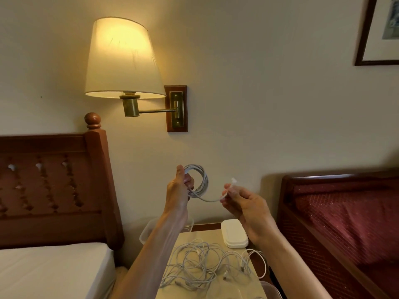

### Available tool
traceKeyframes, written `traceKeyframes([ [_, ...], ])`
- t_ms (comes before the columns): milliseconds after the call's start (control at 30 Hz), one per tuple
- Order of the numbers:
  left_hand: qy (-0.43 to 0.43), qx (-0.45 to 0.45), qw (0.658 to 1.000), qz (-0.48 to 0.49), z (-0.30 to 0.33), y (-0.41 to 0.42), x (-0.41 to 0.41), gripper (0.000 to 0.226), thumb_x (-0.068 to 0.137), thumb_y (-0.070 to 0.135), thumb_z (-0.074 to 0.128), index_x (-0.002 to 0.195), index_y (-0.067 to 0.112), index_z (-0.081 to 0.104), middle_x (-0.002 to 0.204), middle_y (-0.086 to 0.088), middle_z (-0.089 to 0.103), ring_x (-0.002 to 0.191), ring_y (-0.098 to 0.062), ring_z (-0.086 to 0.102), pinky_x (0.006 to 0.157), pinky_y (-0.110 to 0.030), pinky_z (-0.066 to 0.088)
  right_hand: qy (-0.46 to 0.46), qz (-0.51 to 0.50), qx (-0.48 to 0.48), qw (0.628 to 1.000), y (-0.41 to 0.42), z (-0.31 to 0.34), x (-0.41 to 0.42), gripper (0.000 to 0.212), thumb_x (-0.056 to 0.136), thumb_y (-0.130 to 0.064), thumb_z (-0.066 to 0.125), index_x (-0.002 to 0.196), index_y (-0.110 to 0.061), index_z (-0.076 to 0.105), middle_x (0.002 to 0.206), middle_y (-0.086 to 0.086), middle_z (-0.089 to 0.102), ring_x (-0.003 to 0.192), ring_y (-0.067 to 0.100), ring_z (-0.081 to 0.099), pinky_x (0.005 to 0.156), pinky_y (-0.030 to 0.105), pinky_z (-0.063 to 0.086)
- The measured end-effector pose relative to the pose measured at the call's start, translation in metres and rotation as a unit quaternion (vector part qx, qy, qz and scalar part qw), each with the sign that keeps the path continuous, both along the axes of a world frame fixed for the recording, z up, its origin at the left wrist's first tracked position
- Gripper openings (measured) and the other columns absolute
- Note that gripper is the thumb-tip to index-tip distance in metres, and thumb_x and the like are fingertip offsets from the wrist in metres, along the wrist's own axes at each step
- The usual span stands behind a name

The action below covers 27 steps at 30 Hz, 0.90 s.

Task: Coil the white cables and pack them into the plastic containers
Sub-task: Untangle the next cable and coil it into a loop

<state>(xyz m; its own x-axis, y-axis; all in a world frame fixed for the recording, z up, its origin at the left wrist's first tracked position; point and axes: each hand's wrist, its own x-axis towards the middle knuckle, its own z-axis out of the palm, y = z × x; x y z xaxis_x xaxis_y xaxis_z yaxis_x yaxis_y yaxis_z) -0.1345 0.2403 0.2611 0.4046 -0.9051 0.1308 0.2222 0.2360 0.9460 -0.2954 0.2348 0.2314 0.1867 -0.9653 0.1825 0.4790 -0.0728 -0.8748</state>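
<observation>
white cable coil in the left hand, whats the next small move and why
Probably wrap the last loose tail onto the white cable coil: the left hand holds the loops, and the right hand pinches the short free end.

Plain cream-painted wall (269, 93), kinda warm from the lit wall lamp with a cream fabric shade (123, 59) on a brass swing arm, fixed to a small reddish wooden backplate (176, 108). Left side has a carved reddish-brown wooden headboard (49, 186) with a round knob on its post, white mattress (54, 270) below it. Right side: dark wooden daybed with dotted maroon upholstery (349, 216). Corner of a dark-framed picture (367, 39) at the top right.
</observation>
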Motion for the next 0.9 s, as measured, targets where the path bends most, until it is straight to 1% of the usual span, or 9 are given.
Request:
traceKeyframes([
  [100, -0.011, -0.023, 0.999, -0.036, -0.001, 0.002, -0.003, 0.042, 0.102, 0.045, 0.038, 0.067, 0.023, 0.042, 0.06, 0.007, 0.033, 0.063, -0.014, 0.028, 0.068, -0.036, 0.023, 0.086, 0.029, 0.027, 0.996, -0.013, 0.013, -0.005, 0.017, 0.09, -0.009, 0.062, 0.096, 0.003, 0.072, 0.085, 0.015, 0.072, 0.077, 0.021, 0.067, 0.069, 0.025, 0.057],
  [233, -0.008, -0.032, 0.998, -0.048, -0.001, 0.006, -0.008, 0.04, 0.103, 0.041, 0.039, 0.068, 0.023, 0.05, 0.054, 0.013, 0.035, 0.061, -0.012, 0.031, 0.07, -0.035, 0.026, 0.153, 0.048, -0.018, 0.987, -0.02, 0.023, -0.005, 0.015, 0.091, -0.002, 0.06, 0.096, -0.002, 0.074, 0.086, 0.015, 0.074, 0.077, 0.02, 0.069, 0.071, 0.025, 0.057],
  [367, 0.018, -0.021, 0.998, -0.05, -0.004, 0.008, -0.011, 0.037, 0.102, 0.04, 0.041, 0.075, 0.021, 0.055, 0.056, 0.011, 0.04, 0.064, -0.012, 0.037, 0.072, -0.034, 0.033, 0.179, 0.065, -0.047, 0.981, -0.023, 0.028, -0.004, 0.018, 0.091, 0.001, 0.058, 0.098, -0.002, 0.074, 0.094, 0.018, 0.073, 0.082, 0.021, 0.068, 0.073, 0.024, 0.056],
  [533, 0.035, -0.004, 0.997, -0.062, -0.006, 0.011, -0.013, 0.039, 0.101, 0.042, 0.042, 0.077, 0.016, 0.057, 0.062, 0.003, 0.041, 0.065, -0.013, 0.04, 0.071, -0.034, 0.035, 0.209, 0.074, -0.058, 0.973, -0.019, 0.03, -0.001, 0.021, 0.093, 0.002, 0.055, 0.095, -0.005, 0.075, 0.088, 0.013, 0.072, 0.081, 0.02, 0.066, 0.073, 0.023, 0.055],
  [633, -0.018, 0.003, 0.997, -0.081, -0.016, 0.01, -0.017, 0.044, 0.099, 0.051, 0.041, 0.079, 0.015, 0.057, 0.068, -0.003, 0.053, 0.073, -0.019, 0.046, 0.073, -0.036, 0.035, 0.189, 0.04, -0.067, 0.979, -0.014, 0.033, 0.01, 0.025, 0.095, 0.001, 0.051, 0.091, -0.007, 0.075, 0.082, 0.008, 0.073, 0.077, 0.019, 0.067, 0.072, 0.022, 0.056],
  [733, -0.057, 0.006, 0.997, -0.06, -0.018, 0.008, -0.017, 0.054, 0.1, 0.051, 0.038, 0.097, 0.009, 0.072, 0.093, -0.004, 0.07, 0.087, -0.017, 0.059, 0.075, -0.035, 0.04, 0.113, 0.042, -0.026, 0.992, -0.009, 0.028, 0.021, 0.025, 0.101, -0.012, 0.046, 0.108, -0.009, 0.07, 0.094, 0.01, 0.074, 0.086, 0.02, 0.068, 0.081, 0.03, 0.056],
  [800, -0.064, -0.002, 0.997, -0.034, -0.014, 0.007, -0.014, 0.053, 0.1, 0.05, 0.037, 0.086, 0.009, 0.068, 0.082, -0.004, 0.06, 0.081, -0.019, 0.052, 0.073, -0.034, 0.039, 0.089, 0.061, -0.024, 0.994, -0.005, 0.024, 0.023, 0.028, 0.103, -0.021, 0.042, 0.115, -0.013, 0.066, 0.103, 0.012, 0.074, 0.095, 0.021, 0.069, 0.089, 0.037, 0.054],
  [867, -0.084, 0.01, 0.996, -0.026, -0.012, 0.008, -0.009, 0.051, 0.101, 0.051, 0.034, 0.075, 0.014, 0.059, 0.072, -0.003, 0.05, 0.076, -0.022, 0.045, 0.067, -0.033, 0.036, 0.097, 0.042, -0.06, 0.993, -0.002, 0.02, 0.025, 0.024, 0.098, -0.015, 0.052, 0.118, -0.014, 0.066, 0.104, 0.011, 0.074, 0.097, 0.021, 0.069, 0.09, 0.039, 0.055],
  [900, -0.092, 0.017, 0.995, -0.038, -0.013, 0.008, -0.006, 0.055, 0.1, 0.054, 0.03, 0.075, 0.015, 0.059, 0.073, -0.002, 0.054, 0.077, -0.023, 0.046, 0.067, -0.032, 0.035, 0.098, 0.02, -0.073, 0.992, -0.003, 0.019, 0.025, 0.026, 0.094, -0.009, 0.057, 0.118, -0.014, 0.066, 0.102, 0.01, 0.075, 0.096, 0.021, 0.07, 0.09, 0.038, 0.056],
])
